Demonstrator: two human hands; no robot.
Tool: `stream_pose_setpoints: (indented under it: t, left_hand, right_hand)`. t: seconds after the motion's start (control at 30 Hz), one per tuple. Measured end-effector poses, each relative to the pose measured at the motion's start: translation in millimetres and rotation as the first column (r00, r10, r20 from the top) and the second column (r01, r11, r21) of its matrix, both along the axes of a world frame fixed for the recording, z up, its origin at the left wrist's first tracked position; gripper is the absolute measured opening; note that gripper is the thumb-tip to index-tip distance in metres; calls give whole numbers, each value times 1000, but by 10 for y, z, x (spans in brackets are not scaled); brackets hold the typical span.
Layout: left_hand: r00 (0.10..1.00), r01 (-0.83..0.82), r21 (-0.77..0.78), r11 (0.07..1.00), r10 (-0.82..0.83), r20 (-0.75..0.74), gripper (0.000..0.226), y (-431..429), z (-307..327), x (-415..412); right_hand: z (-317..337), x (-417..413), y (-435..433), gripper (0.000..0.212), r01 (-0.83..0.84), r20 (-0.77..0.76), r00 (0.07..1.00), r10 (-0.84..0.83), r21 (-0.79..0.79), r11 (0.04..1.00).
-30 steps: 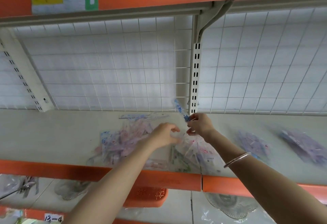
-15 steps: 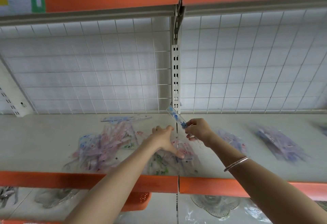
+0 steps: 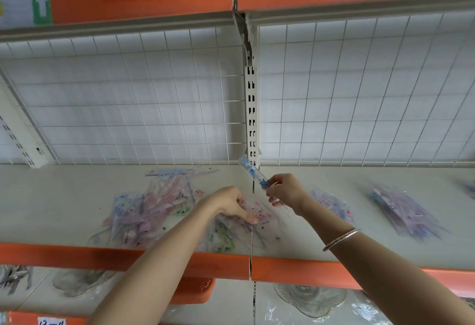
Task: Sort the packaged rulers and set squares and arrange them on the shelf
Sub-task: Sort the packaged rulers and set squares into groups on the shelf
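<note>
Packaged ruler, blue print: pinched at its near end by right hand, tilted up toward far left above shelf. Left hand: on mixed pile of packets, fingers bent, grip unclear. Orange basket below: contents hidden. Against half a second ago: ruler pinched as before, left hand still on pile.

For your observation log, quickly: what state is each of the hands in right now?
Left hand: open, resting on the pile of packaged rulers.
Right hand: closed, pinching a blue packaged ruler.
</note>
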State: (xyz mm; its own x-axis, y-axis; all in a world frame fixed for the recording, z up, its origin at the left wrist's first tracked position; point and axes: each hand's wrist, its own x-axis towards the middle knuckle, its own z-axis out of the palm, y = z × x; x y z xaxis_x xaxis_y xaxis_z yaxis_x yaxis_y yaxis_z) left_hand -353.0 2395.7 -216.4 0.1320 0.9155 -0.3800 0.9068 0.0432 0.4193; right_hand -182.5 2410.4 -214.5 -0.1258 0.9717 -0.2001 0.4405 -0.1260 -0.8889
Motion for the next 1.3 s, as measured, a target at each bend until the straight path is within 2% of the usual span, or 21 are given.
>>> stream_pose_setpoints:
  t: [0.1, 0.23, 0.27, 0.37, 0.43, 0.5, 0.63, 0.73, 0.83, 1.1, 1.3]
  left_hand:
    - [991, -28, 56, 998, 20, 130, 51, 13, 38, -76]
    - [926, -122, 67, 990, 89, 367, 31, 15, 64, -168]
    - [912, -139, 74, 988, 99, 399, 38, 17, 58, -177]
    - [903, -173, 176, 969, 85, 421, 79, 19, 26, -186]
    - [881, -222, 231, 947, 93, 463, 87, 0, 30, -165]
    - [866, -254, 305, 918, 75, 494, 77, -10, 50, -138]
    - [814, -360, 426, 830, 57, 578, 42, 54, 67, -156]
    - [762, -481, 462, 745, 94, 641, 40, 115, 53, -180]
    - [737, -531, 479, 699, 102, 668, 37, 127, 52, -136]
    - [710, -551, 471, 689, 90, 698, 34, 209, 72, 274]
    - [666, -548, 425, 721, 68, 742, 32, 277, 142, 857]
  right_hand:
    - [-4, 5, 6, 24, 1, -7, 1000, -1, 18, 1000]
    - [-12, 22, 34, 21, 38, -17, 999, -37, 53, 998]
    - [-14, 24, 41, 20, 53, -26, 998, -51, 56, 997]
    - [-28, 28, 50, 17, 90, -59, 995, -86, 66, 994]
    - [-32, 32, 52, 14, 127, -83, 989, -119, 97, 987]
    - [-27, 41, 63, 14, 187, -134, 977, -168, 144, 972]
    - [-6, 85, 93, 16, 299, -179, 948, -262, 229, 926]
    - [-4, 121, 87, 16, 310, -185, 945, -269, 248, 918]
    - [-9, 158, 65, 16, 308, -200, 944, -264, 241, 920]
    - [53, 460, -24, 18, 375, -239, 917, -320, 243, 895]
    - [82, 967, -131, 24, 422, -191, 904, -382, 271, 865]
